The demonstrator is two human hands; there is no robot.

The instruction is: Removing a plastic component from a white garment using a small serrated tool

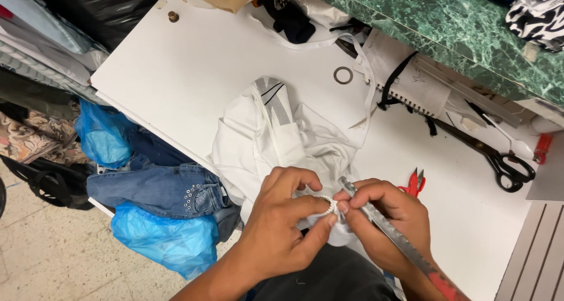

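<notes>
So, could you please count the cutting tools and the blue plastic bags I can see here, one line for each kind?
Large black-handled scissors: 1
Small red snips: 1
Blue plastic bags: 2, one upper, one lower
Total: 4
Both hands, left hand and right hand, pinch the white garment.

Head cam, steep look down, close over white table (176, 72).

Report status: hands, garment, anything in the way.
Both hands pinch white zipper; right hand also holds a metal tool. White garment bunched on table. Nothing blocking.
</notes>
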